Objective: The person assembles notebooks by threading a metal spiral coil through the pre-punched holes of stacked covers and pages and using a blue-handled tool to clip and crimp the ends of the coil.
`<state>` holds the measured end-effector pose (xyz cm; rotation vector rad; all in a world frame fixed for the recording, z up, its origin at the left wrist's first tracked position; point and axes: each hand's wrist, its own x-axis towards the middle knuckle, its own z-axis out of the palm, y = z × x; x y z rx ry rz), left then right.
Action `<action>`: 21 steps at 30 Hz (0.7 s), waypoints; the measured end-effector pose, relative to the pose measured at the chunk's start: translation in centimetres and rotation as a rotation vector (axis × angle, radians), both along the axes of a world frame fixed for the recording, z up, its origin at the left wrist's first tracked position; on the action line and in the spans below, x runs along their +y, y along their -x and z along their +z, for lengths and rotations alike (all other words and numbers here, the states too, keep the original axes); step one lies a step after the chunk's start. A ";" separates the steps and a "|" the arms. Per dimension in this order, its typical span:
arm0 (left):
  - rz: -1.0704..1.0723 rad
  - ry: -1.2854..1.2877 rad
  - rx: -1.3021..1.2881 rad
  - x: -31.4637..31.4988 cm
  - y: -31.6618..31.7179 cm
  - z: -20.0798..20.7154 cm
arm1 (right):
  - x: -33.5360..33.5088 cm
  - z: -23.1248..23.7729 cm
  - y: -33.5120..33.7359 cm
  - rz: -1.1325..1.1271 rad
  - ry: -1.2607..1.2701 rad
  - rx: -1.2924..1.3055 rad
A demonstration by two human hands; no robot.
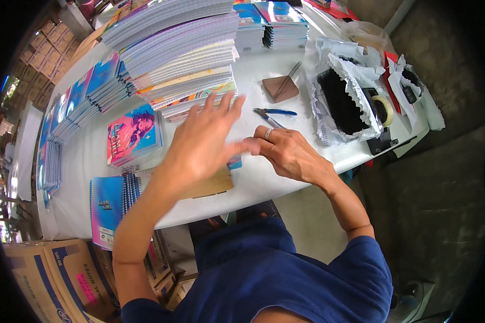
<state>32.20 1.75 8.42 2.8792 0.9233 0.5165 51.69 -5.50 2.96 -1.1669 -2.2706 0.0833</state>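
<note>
My left hand [199, 140] hangs over the white table [264, 185], slightly blurred, with its fingers stretched out and nothing held. Its thumb reaches close to the curled fingers of my right hand [296, 153], which wears a ring. Whatever those closed fingers hold, if anything, is hidden. Just beyond the right hand lie blue-handled cutting pliers [277, 112]. Partly covered by my left forearm is a brown cardboard sheet [215, 184] at the near table edge. Behind my left hand rises a tall stack of notebooks [180, 56], their page edges facing me.
Pink-and-blue notebooks [132, 134] and spiral-bound ones [105, 199] stand at left, with more stacks [102, 81] behind. A brown square pad [281, 89] lies beyond the pliers. At right sit a torn white-wrapped box [342, 99] and a tape roll [383, 110]. Cartons [64, 274] stand lower left.
</note>
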 end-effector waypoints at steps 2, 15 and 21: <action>0.023 -0.062 0.096 -2.1 1.3 -1.7 | -0.3 0.5 0.5 -0.017 0.046 -0.024; 0.030 0.171 -0.146 -3.2 1.8 -4.4 | -0.5 1.8 1.5 -0.008 0.044 -0.023; 0.040 -0.017 0.023 -3.4 2.6 -5.2 | 4.5 0.3 -2.9 0.157 0.513 0.239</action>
